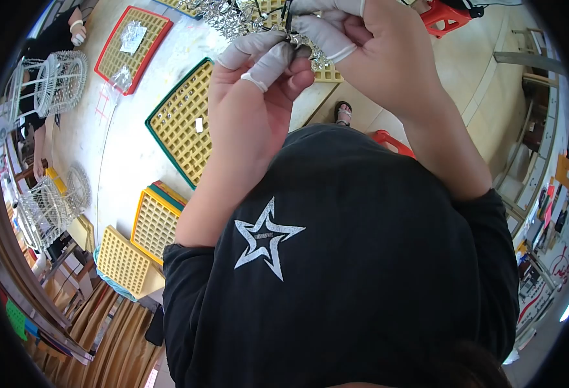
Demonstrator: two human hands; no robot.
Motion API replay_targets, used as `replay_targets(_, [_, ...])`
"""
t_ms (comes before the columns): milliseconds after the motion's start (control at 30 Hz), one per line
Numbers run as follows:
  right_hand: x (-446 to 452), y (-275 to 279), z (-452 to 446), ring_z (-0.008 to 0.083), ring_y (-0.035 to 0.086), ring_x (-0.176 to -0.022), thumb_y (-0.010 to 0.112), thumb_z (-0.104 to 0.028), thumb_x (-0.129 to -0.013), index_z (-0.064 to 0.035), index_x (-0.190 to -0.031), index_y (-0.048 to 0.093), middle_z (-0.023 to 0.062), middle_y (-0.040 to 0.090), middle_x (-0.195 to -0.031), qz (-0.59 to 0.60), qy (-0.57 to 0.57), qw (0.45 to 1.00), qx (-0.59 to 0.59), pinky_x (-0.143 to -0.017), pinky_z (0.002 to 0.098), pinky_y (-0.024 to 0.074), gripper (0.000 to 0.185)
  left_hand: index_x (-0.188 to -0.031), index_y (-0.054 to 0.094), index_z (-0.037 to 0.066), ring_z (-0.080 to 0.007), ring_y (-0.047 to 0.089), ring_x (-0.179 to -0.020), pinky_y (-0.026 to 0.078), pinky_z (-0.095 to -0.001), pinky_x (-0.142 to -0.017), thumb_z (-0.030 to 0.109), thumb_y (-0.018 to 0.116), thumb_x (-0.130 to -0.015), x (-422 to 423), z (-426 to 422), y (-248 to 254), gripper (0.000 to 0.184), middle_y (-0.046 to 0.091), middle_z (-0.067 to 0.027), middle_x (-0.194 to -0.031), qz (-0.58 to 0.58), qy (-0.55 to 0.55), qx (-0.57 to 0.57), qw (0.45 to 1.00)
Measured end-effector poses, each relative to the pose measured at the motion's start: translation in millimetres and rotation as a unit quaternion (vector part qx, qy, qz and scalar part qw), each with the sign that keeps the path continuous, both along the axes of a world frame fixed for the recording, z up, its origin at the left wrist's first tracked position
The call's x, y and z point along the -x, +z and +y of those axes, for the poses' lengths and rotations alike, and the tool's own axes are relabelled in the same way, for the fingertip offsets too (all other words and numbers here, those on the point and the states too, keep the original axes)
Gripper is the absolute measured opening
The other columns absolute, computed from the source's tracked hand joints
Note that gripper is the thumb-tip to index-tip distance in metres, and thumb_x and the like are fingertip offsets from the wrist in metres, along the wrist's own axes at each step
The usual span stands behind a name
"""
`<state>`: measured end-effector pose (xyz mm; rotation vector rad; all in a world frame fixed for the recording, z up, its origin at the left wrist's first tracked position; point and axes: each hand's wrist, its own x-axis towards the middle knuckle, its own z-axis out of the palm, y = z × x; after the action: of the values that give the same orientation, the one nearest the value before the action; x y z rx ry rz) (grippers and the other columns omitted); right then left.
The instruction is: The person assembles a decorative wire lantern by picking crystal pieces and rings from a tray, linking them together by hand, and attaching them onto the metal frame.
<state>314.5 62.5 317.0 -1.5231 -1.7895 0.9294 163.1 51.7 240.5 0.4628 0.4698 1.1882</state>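
- Left hand point(258, 84): palm side visible, white covers on the fingers; thumb and finger pinch the lower end of a dark thin piece point(289, 21), which stands between the two hands.
- Right hand point(368, 52): similarly covered, fingers bent inward, tips at the upper part of the piece; whether they grip it cannot be told.
- Shiny metal pieces point(229, 19): bunched just beyond the left hand's fingertips.
- Green-rimmed tray point(170, 152): left of the left hand, partly hidden by it, bearing a white tag point(199, 125).
- Red-rimmed tray point(161, 40): farther left, bearing clear bags point(132, 37).
- Yellow tray point(158, 224): left of the left forearm, nearer the body.
- White wire rack point(61, 84): well left of both hands.
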Motion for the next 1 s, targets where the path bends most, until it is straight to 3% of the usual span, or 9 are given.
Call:
replay_targets(33, [-1.1,-10.5,-2.1,0.0321,0.058,-0.067,0.060,-0.009,-0.077,-0.0028,-0.087,0.061,0.0146,0.059,-0.071,-0.001,0.000,1.000,0.000,-0.057,0.0344,0.0448,0.012,-0.097,0.056,-0.001,-0.0181,0.061,-0.075,0.053,-0.0263,-0.066,0.000,0.048,-0.088,2.6,1.6,0.8,0.012,0.060,-0.0108,-0.082,-0.047,-0.042,0.055,0.997])
replay_targets(100, [-5.6,-46.8,-11.2,0.0064,0.057,-0.060,0.060,-0.002,-0.081,-0.0029,-0.096,0.063,0.0040,0.063,-0.075,0.013,-0.009,0.988,-0.153,-0.052,0.0176,0.0429,0.016,-0.096,0.057,-0.001,-0.0174,0.061,-0.074,0.053,-0.0257,-0.066,0.001,0.048,-0.088,5.7,4.5,2.5,0.012,0.060,-0.0099,-0.081,-0.100,-0.079,0.112,0.986])
replay_targets(167, [-7.7,-59.6,-17.2,0.0059,0.057,-0.059,0.058,-0.001,-0.081,-0.0031,-0.097,0.063,0.0040,0.063,-0.075,0.025,0.006,0.979,-0.202,-0.051,0.0179,0.0427,0.016,-0.095,0.058,-0.001,-0.0167,0.060,-0.072,0.053,-0.0252,-0.066,0.002,0.048,-0.088,5.0,3.6,4.0,0.012,0.060,-0.0091,-0.080,-0.153,-0.113,0.168,0.967])
replay_targets(367, [-9.7,-60.7,-27.8,0.0050,0.057,-0.059,0.056,0.001,-0.082,-0.0035,-0.100,0.063,0.0048,0.063,-0.075,-0.010,0.041,0.972,-0.232,-0.049,0.0193,0.0430,0.020,-0.094,0.058,-0.004,-0.0095,0.057,-0.068,0.048,-0.0218,-0.062,0.003,0.057,-0.086,-12.7,-12.8,3.8,0.011,0.059,-0.0057,-0.077,0.266,0.114,-0.211,0.934])
replay_targets(433, [-4.4,-55.8,-31.2,0.0042,0.056,-0.059,0.055,0.002,-0.083,-0.0032,-0.102,0.062,0.0040,0.063,-0.076,0.079,0.002,0.989,-0.125,-0.051,0.0189,0.0436,0.021,-0.094,0.057,-0.004,-0.0096,0.056,-0.066,0.048,-0.0214,-0.062,0.003,0.057,-0.085,-9.1,-8.1,3.8,0.012,0.059,-0.0054,-0.075,0.251,0.094,-0.172,0.948])
replay_targets(533, [-4.0,-65.9,-26.3,0.0032,0.055,-0.058,0.053,0.002,-0.084,-0.0023,-0.103,0.062,0.0031,0.063,-0.076,0.098,0.011,0.969,-0.226,-0.052,0.0183,0.0437,0.022,-0.094,0.057,-0.005,-0.0091,0.057,-0.064,0.047,-0.0205,-0.062,0.003,0.059,-0.084,-7.3,-4.0,2.5,0.013,0.060,-0.0050,-0.072,0.219,0.075,-0.118,0.966])
replay_targets(700, [-6.9,-58.4,-31.0,0.0031,0.057,-0.061,0.052,0.002,-0.084,-0.0010,-0.103,0.061,0.0031,0.063,-0.076,0.077,0.018,0.983,-0.166,-0.054,0.0174,0.0437,0.021,-0.093,0.062,0.001,-0.0163,0.061,-0.068,0.048,-0.0224,-0.063,0.001,0.064,-0.076,-5.2,5.3,-12.0,0.017,0.063,-0.0107,-0.077,0.514,0.290,-0.395,0.704])
replay_targets(867, [-7.0,-48.8,-34.2,0.0035,0.057,-0.063,0.053,0.000,-0.084,-0.0014,-0.100,0.062,0.0023,0.063,-0.075,0.055,0.007,0.996,-0.073,-0.055,0.0169,0.0437,0.019,-0.092,0.065,0.005,-0.0194,0.060,-0.070,0.047,-0.0236,-0.062,-0.001,0.066,-0.071,-2.7,16.5,-19.8,0.023,0.061,-0.0102,-0.082,0.497,0.327,-0.493,0.635])
replay_targets(1000, [-6.0,-53.3,-34.2,0.0042,0.058,-0.064,0.054,0.000,-0.083,-0.0017,-0.099,0.063,0.0043,0.065,-0.077,0.015,0.018,0.979,-0.203,-0.056,0.0169,0.0442,0.018,-0.093,0.066,0.007,-0.0182,0.059,-0.069,0.047,-0.0239,-0.061,-0.002,0.067,-0.070,-2.8,14.1,-13.4,0.025,0.060,-0.0090,-0.085,0.524,0.327,-0.535,0.577])
